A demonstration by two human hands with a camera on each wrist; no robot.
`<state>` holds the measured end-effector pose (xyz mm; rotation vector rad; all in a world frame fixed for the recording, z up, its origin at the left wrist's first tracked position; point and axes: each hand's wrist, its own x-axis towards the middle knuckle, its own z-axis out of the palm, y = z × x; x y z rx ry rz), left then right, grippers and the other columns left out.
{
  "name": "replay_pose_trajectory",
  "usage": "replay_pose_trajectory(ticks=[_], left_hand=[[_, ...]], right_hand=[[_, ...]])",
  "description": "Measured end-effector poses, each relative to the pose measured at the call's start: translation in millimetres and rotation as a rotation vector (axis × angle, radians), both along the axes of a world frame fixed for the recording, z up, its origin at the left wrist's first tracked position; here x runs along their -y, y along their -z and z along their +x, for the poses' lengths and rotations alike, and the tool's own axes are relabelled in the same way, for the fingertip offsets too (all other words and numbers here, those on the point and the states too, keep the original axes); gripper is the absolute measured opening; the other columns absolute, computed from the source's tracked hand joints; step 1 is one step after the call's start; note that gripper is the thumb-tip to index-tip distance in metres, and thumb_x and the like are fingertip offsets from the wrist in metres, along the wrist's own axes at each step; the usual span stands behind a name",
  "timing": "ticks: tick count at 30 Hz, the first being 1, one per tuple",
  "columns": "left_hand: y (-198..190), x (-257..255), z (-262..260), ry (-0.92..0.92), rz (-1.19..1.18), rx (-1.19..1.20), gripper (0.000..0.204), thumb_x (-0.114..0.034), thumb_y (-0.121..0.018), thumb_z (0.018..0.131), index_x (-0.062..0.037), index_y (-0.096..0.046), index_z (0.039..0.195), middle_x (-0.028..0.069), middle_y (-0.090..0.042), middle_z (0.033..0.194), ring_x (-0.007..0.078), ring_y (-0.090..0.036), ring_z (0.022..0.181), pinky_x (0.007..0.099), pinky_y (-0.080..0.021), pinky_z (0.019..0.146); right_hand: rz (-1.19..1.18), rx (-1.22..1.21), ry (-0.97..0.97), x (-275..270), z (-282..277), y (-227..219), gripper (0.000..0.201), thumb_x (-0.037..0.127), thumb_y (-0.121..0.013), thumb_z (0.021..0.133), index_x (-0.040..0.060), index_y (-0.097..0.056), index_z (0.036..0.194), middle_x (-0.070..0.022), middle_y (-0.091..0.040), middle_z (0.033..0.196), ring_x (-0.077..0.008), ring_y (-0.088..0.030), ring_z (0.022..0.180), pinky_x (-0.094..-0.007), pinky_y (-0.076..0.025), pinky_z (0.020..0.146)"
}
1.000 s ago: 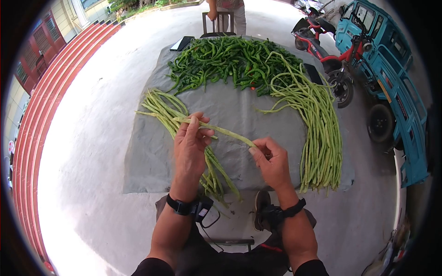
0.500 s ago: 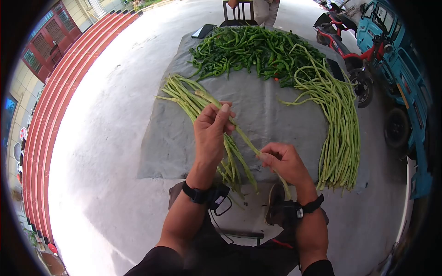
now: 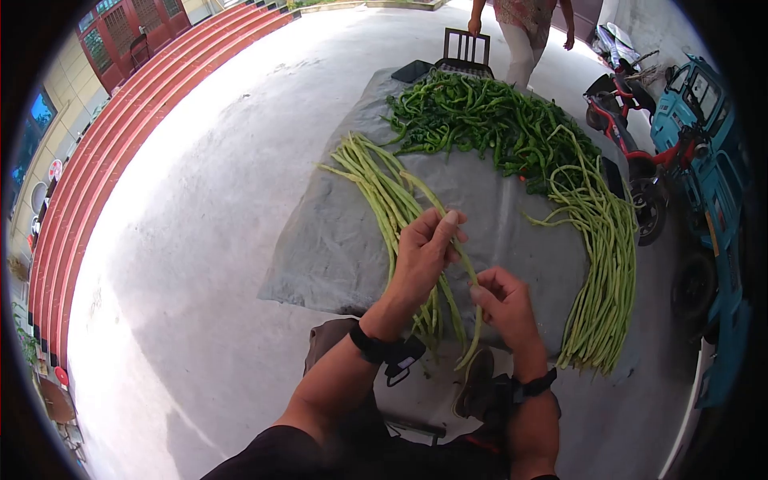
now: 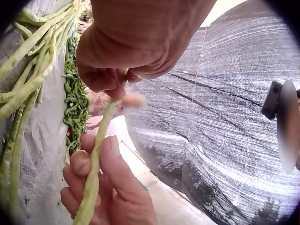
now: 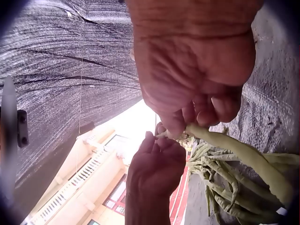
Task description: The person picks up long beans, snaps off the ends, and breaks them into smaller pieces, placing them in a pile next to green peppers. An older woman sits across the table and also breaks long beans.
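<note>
One long green bean runs between the two hands, its lower end hanging below the right hand over the table's front edge. My left hand pinches it farther up with thumb and fingers, above the left bundle of long beans. Lower and to the right, my right hand pinches the same bean between thumb and fingertips. In the left wrist view, the bean passes across the right hand's fingers. The right wrist view shows the bean stretching away from the right hand's fingertips.
Green peppers are heaped at the far side of the grey-covered table. A larger pile of long beans lies at the right. Beyond stand a chair and a person; a blue three-wheeled vehicle is at the right.
The head view has swung left, so the table appears farther right. My hands have come closer together along the bean, and more of it now hangs below my right hand.
</note>
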<state>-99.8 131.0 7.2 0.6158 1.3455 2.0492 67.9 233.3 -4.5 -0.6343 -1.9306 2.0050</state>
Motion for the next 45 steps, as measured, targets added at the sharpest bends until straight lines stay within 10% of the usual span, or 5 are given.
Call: replay_pose_trajectory(ticks=[14,45], left_hand=[[1,23,-26,-0.102,0.035,0.094,0.039,-0.033,-0.057,0.110,-0.0020,-0.059,0.133,0.0050,-0.069,0.109,0.0051,-0.059,0.070,0.0219,-0.045,0.062],[-12,50,-47,-0.246,0.205,0.243,0.015,-0.014,-0.063,0.103,-0.0060,-0.061,0.115,0.0010,-0.068,0.099,0.0039,-0.057,0.068,0.0196,-0.041,0.058]], right_hand=[[-0.165,0.051,-0.138,10,-52,-38,0.023,0.028,-0.064,0.104,0.0050,-0.069,0.103,0.0034,-0.063,0.073,-0.0007,-0.047,0.053,-0.0189,-0.031,0.046],[0.076,0.196,-0.187,-39,-257,-8,0.016,0.018,-0.070,0.095,0.0038,-0.069,0.087,-0.0039,-0.066,0.074,-0.0083,-0.051,0.052,-0.0264,-0.036,0.043]])
